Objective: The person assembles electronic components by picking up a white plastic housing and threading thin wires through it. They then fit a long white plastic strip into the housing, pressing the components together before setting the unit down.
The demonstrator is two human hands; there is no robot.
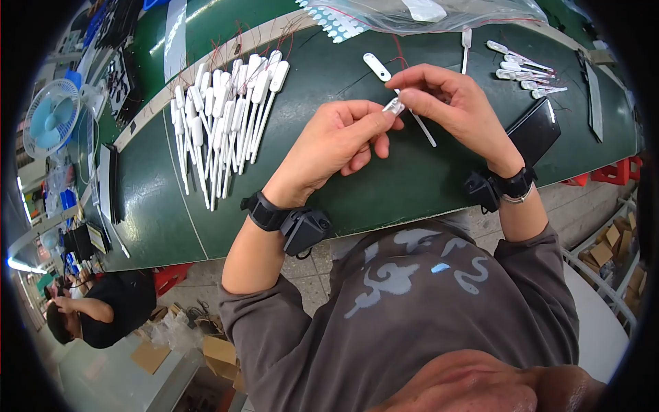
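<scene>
My left hand [347,134] pinches a small white-and-clear plastic piece [394,106] between thumb and forefinger. Close against the piece's upper right end is my right hand [449,103], with thumb and fingers bent together; whatever lies between them is too small to make out. Under both hands rests a white paddle-shaped plastic part [376,66] with a dark hole and a long thin stem, partly covered by my fingers. A thin red wire runs up from near it.
Left of my hands lies a pile of similar white stemmed parts [230,103] with red wires. Several more parts [525,69] lie at the right, near a black flat tray [535,134]. A clear plastic bag [439,19] sits at the back. A person [103,309] is at lower left.
</scene>
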